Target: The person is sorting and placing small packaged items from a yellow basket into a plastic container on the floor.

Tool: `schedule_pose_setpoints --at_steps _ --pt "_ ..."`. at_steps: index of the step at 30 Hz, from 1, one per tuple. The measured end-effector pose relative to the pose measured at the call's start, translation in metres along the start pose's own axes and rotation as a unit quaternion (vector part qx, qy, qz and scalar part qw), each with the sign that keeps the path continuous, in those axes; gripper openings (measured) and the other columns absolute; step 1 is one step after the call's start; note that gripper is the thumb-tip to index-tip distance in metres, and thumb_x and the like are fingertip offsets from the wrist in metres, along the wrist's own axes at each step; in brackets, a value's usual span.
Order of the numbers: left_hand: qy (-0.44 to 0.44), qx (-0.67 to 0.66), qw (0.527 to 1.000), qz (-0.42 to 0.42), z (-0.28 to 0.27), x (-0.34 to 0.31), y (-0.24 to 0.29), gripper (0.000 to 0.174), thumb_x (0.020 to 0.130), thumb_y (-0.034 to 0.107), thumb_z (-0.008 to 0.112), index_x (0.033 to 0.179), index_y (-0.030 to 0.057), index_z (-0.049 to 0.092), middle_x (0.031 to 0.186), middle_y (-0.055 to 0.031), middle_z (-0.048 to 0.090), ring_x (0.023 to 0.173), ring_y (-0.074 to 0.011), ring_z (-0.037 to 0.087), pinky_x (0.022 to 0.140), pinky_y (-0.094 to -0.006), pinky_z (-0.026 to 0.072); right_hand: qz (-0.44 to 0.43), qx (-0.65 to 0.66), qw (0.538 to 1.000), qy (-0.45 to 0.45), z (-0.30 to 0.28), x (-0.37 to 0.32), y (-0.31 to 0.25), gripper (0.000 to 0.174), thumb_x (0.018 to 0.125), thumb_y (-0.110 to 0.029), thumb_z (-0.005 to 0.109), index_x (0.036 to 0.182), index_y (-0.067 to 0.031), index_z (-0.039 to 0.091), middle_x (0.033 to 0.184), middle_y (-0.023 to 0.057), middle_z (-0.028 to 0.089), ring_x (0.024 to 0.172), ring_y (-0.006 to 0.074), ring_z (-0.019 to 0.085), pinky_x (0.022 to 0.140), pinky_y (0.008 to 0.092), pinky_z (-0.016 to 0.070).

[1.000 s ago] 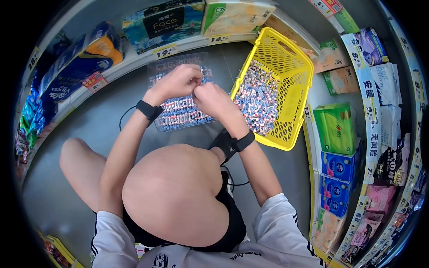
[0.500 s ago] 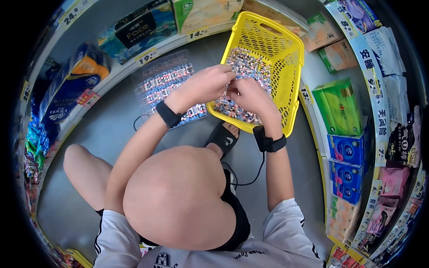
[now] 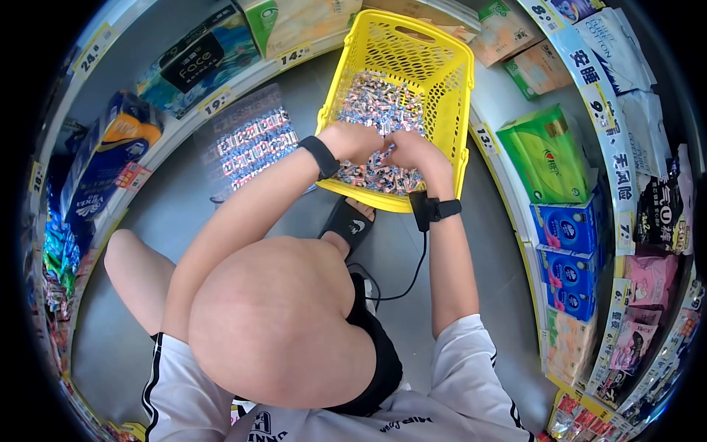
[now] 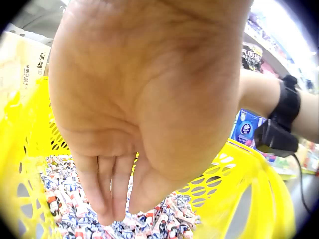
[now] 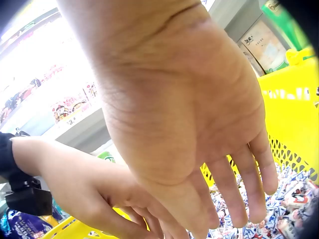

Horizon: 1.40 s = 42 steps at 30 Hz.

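Observation:
Above the yellow basket (image 3: 468,96), my left hand (image 3: 353,143) and right hand (image 3: 418,155) hang close together, near the left and front part of the heap of small wrapped candies (image 3: 377,99). In the left wrist view, the left hand (image 4: 144,89) points its fairly straight fingers down over the candies (image 4: 70,199), with nothing visible in it. The right wrist view has the right hand (image 5: 189,109) with its fingers loosely extended and spread above the candies (image 5: 294,204); nothing shows in its grip. Whether the fingertips touch the candies is unclear.
Left of the basket, a clear sheet or shallow tray with rows of wrapped candies (image 3: 254,151) lies on the grey floor. Shelves with tissue packs (image 3: 541,158) curve around both sides. A sandalled foot (image 3: 346,225) is in front of the basket, and a cable (image 3: 412,280) hangs from the right wrist.
Both hands have moved from above the rows of candies on the floor to above the basket. The view has shifted too, so the basket stands further left in it.

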<state>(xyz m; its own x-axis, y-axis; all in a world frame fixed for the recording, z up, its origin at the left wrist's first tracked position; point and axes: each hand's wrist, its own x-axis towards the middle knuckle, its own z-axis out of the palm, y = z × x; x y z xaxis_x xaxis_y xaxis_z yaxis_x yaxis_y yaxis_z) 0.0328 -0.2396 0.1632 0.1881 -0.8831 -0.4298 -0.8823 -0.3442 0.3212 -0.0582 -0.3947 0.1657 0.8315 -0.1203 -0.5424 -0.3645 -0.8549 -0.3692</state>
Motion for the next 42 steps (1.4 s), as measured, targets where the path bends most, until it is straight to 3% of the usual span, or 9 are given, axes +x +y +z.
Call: schedule_pose_setpoints --at_steps 3,8,11,23,27,29,36,39,42 --pt "0.017 -0.039 0.999 -0.015 -0.001 0.013 0.000 0.019 0.083 0.003 0.063 0.098 0.0003 0.075 0.095 -0.0216 0.075 0.090 -0.0403 0.073 0.074 -0.0503 0.0567 0.022 0.001 0.999 -0.024 -0.003 0.011 0.006 0.043 0.074 -0.017 0.085 0.115 -0.0086 0.077 0.113 0.0186 0.077 0.107 0.0344 0.073 0.094 0.0428 0.0573" --pt "-0.021 -0.052 0.998 -0.026 0.001 0.041 -0.004 0.051 0.087 0.000 0.060 0.134 0.0162 0.070 0.115 -0.0190 0.074 0.106 -0.0382 0.072 0.086 -0.0474 0.0571 0.048 -0.017 0.998 -0.021 -0.003 0.019 0.007 0.044 0.077 -0.015 0.082 0.120 -0.0078 0.075 0.120 0.0176 0.075 0.114 0.0346 0.072 0.098 0.0446 0.0579" --pt "-0.008 -0.067 0.998 -0.016 0.014 0.051 -0.011 0.034 0.088 0.010 0.069 0.121 0.0112 0.073 0.118 -0.0165 0.074 0.108 -0.0364 0.072 0.088 -0.0467 0.0577 0.024 -0.026 0.999 -0.037 0.011 0.039 0.027 0.040 0.080 -0.014 0.079 0.120 -0.0057 0.075 0.120 0.0201 0.074 0.114 0.0363 0.071 0.096 0.0458 0.0584" --pt "-0.003 -0.101 0.995 0.006 0.028 0.060 -0.010 0.024 0.093 0.011 0.063 0.115 0.0073 0.071 0.113 -0.0198 0.074 0.105 -0.0388 0.071 0.084 -0.0473 0.0558 0.077 -0.049 0.994 -0.060 0.007 0.040 0.026 0.032 0.085 -0.008 0.070 0.116 -0.0067 0.077 0.120 0.0217 0.074 0.114 0.0360 0.071 0.096 0.0454 0.0583" --pt "0.018 -0.095 0.995 0.021 0.038 0.065 -0.012 0.024 0.092 0.009 0.065 0.115 0.0073 0.072 0.111 -0.0189 0.074 0.105 -0.0378 0.071 0.086 -0.0466 0.0562 0.068 -0.033 0.995 -0.058 0.011 0.045 0.032 0.031 0.085 -0.007 0.070 0.115 -0.0084 0.078 0.119 0.0201 0.075 0.114 0.0350 0.071 0.097 0.0447 0.0579" --pt "-0.021 -0.134 0.991 0.006 0.038 0.066 -0.010 0.043 0.083 -0.006 0.059 0.122 0.0081 0.071 0.127 -0.0202 0.067 0.118 -0.0381 0.067 0.097 -0.0452 0.0545 0.081 -0.026 0.996 -0.032 0.012 0.048 0.035 0.032 0.083 -0.010 0.072 0.115 -0.0070 0.077 0.120 0.0204 0.074 0.113 0.0356 0.071 0.096 0.0439 0.0578" --pt "0.035 -0.100 0.994 0.014 0.038 0.060 -0.004 0.043 0.083 -0.005 0.060 0.124 0.0052 0.070 0.134 -0.0200 0.060 0.119 -0.0396 0.064 0.099 -0.0460 0.0535 0.073 -0.026 0.997 -0.029 0.014 0.054 0.036 0.036 0.080 -0.015 0.076 0.115 -0.0050 0.077 0.117 0.0218 0.075 0.110 0.0373 0.072 0.094 0.0439 0.0573" --pt "0.032 -0.109 0.993 0.041 0.040 0.063 -0.010 0.042 0.083 -0.005 0.060 0.123 0.0034 0.069 0.134 -0.0202 0.060 0.119 -0.0403 0.064 0.100 -0.0453 0.0530 0.043 -0.011 0.999 -0.031 0.014 0.053 0.038 0.024 0.087 -0.013 0.066 0.106 -0.0053 0.079 0.107 0.0184 0.077 0.102 0.0320 0.074 0.089 0.0410 0.0562" --pt "0.022 -0.133 0.989 0.054 0.044 0.067 -0.016 0.043 0.083 -0.005 0.060 0.123 0.0040 0.070 0.133 -0.0197 0.062 0.119 -0.0388 0.064 0.100 -0.0437 0.0526 0.049 0.035 0.997 -0.054 0.013 0.056 0.038 0.028 0.079 -0.013 0.075 0.104 -0.0015 0.079 0.109 0.0235 0.076 0.108 0.0342 0.073 0.092 0.0401 0.0580"
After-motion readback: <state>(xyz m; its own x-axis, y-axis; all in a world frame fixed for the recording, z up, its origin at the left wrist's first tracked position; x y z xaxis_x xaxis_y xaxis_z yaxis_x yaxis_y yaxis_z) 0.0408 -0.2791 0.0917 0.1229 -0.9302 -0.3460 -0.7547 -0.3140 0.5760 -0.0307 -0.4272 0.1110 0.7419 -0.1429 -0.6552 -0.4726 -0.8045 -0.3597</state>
